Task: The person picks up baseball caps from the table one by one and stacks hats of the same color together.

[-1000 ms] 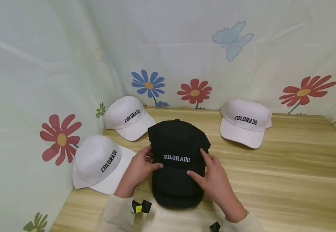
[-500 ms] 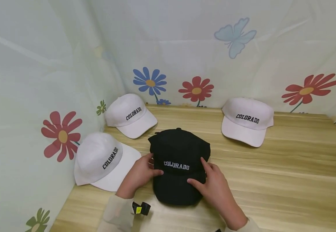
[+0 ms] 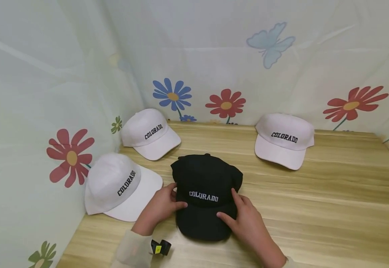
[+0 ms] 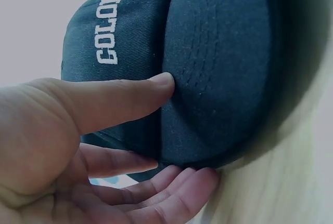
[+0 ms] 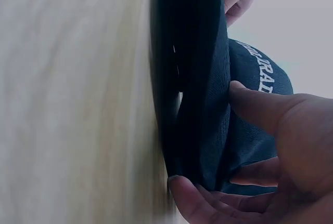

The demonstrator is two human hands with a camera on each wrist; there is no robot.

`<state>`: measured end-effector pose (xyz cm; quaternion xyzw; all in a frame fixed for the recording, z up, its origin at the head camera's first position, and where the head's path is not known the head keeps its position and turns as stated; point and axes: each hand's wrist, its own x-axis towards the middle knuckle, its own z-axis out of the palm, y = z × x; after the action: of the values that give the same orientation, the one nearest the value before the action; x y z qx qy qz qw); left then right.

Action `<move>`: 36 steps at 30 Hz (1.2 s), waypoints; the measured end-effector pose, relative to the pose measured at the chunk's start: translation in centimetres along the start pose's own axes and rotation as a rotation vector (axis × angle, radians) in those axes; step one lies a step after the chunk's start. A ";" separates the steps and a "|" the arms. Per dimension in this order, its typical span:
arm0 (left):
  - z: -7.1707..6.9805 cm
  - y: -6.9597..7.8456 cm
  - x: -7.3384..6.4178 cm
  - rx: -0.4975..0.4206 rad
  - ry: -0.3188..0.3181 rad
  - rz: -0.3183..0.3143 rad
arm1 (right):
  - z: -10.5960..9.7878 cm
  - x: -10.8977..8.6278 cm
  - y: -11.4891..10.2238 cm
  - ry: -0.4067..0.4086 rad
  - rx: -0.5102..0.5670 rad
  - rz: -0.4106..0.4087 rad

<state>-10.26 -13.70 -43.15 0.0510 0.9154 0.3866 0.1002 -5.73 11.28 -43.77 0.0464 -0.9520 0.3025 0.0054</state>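
A black baseball cap (image 3: 204,178) with white COLORADO lettering stands on the wooden tabletop, brim toward me. My left hand (image 3: 162,203) grips its left side, and in the left wrist view the thumb (image 4: 161,82) lies where brim meets crown, with the fingers around the brim's edge. On the opposite side my right hand (image 3: 246,217) holds it the same way, thumb on top. In the right wrist view the brim (image 5: 208,104) has another dark layer below it, with a thin gap of light between; whether that is a second cap I cannot tell.
Three white COLORADO caps sit around it: one at the left (image 3: 117,190) close to my left forearm, one at the back left (image 3: 149,136), one at the back right (image 3: 283,141). Flower-printed fabric (image 3: 194,56) walls the back and sides of the wooden tabletop (image 3: 315,208).
Both hands have brought the black cap down and slightly toward me. The lower dark layer that showed under its brim a second ago is now mostly covered in the head view.
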 end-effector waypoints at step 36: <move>0.9 0.7 0.3 0.003 0.036 0.008 | -0.8 0.0 0.4 -0.017 0.004 0.029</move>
<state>-10.33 -12.53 -43.29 0.0478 0.9174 0.3863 0.0822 -5.83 12.06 -43.28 0.0352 -0.9520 0.3041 -0.0069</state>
